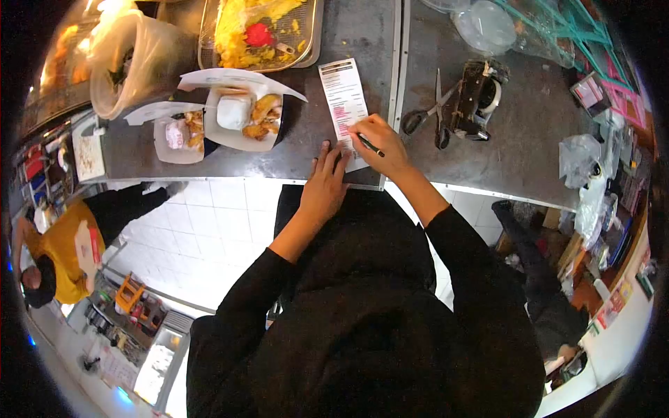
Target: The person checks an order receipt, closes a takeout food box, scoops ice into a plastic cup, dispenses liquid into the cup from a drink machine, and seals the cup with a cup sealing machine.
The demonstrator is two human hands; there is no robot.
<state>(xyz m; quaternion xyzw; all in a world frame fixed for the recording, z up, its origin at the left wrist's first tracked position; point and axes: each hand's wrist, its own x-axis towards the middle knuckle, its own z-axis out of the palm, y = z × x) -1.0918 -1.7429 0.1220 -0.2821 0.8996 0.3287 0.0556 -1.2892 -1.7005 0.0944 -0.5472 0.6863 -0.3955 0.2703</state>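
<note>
A long printed receipt [341, 83] with pink marks across its middle lies on the metal counter in front of me. My right hand [382, 148] is closed around a dark pen [369, 144], resting on the receipt's right side. The pen's tip is hidden by my fingers. At the lower left edge of the paper, my left hand [325, 182] lies flat with its fingers somewhat apart, holding nothing. To the left stand two open paper boxes of fried food, a larger box [237, 139] with a white wrapped item and a smaller box [171, 152].
A metal tray [313, 42] of yellow food with a red-headed utensil stands at the back. Scissors [437, 111] and a dirty black device [481, 101] lie to the right, below plastic lids [486, 28]. Other people stand left, in a yellow top [66, 251], and right, in dark clothes [550, 306].
</note>
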